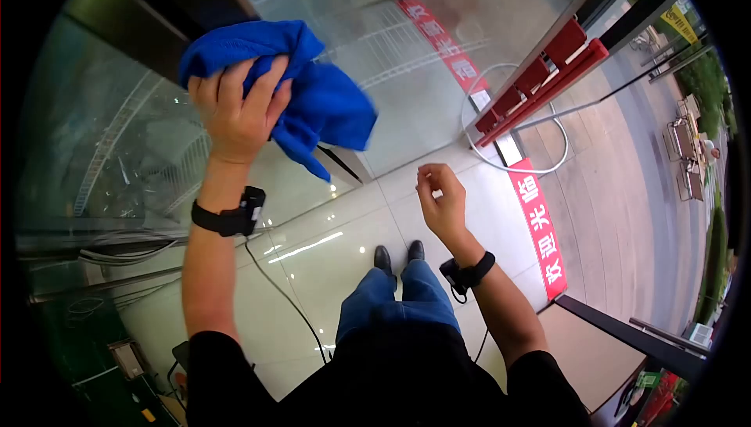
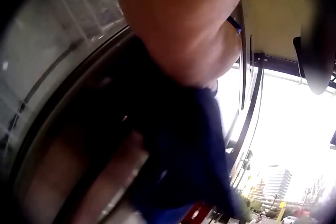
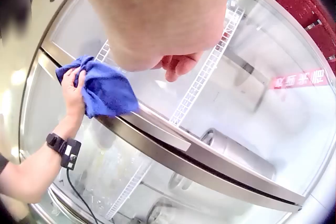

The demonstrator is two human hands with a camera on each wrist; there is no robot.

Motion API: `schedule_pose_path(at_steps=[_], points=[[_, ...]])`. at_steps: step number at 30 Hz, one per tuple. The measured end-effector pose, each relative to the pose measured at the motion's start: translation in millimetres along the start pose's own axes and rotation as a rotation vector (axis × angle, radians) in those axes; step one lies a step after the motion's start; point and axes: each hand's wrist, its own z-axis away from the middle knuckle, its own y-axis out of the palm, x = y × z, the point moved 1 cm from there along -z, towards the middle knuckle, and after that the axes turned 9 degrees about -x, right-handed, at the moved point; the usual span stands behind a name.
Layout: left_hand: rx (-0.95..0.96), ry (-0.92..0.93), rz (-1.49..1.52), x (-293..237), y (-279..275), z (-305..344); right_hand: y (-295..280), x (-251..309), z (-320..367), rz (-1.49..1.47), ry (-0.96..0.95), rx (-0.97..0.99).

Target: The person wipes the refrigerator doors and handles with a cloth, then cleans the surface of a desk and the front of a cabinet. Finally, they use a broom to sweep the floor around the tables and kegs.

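The left hand is clamped on a blue cloth, its fingers spread and bent into the soft, bunched folds. The fabric looks matt and pliable; one loose flap hangs out to the side, blurred, and tapers to a drooping point. In the right wrist view the cloth lies across the smooth metal frame of a glass-fronted cabinet, near that frame's upper left end and overlapping the edge of the clear, glossy glass. Behind the glass show a white wire rack with a ladder-like grid and a shiny, rounded metal cylinder.

The right hand is well apart from the left and holds nothing, its fingers loosely bent, above the tile floor. Those tiles are pale, square-jointed and polished enough to mirror the lights. Along the floor's right edge runs a flat red strip with white characters. Just beside it stand dark red, jointed slats, long and narrow.
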Motion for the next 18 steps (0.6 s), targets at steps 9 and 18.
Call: schedule_pose_path(at_steps=[9, 18], points=[[0.812, 0.51, 0.147, -101, 29, 123, 10, 4, 1, -0.166, 0.103, -0.01], [1.159, 0.289, 0.0, -53, 5, -7, -11, 14, -16, -0.118, -0.05, 0.022]])
